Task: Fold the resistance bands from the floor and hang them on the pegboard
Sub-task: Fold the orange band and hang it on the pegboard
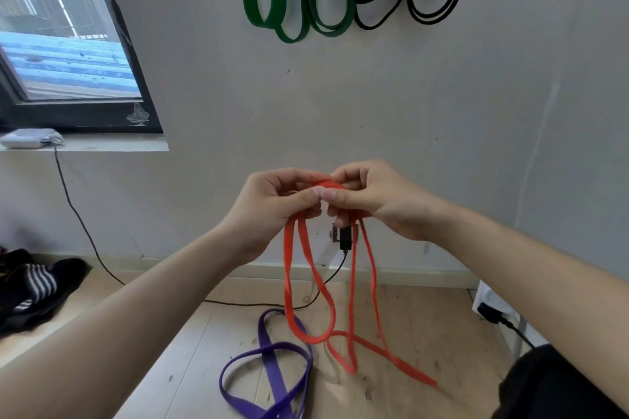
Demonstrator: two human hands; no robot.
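Orange band hangs vertically, pinched by both hands' fingers.

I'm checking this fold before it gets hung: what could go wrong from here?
1. The left hand and right hand pinch only the top of the orange flat rubber resistance band; its uneven hanging loops could slip from the fold.
2. The lowest loops hang close to the purple rubber band on the floor and might tangle with it.
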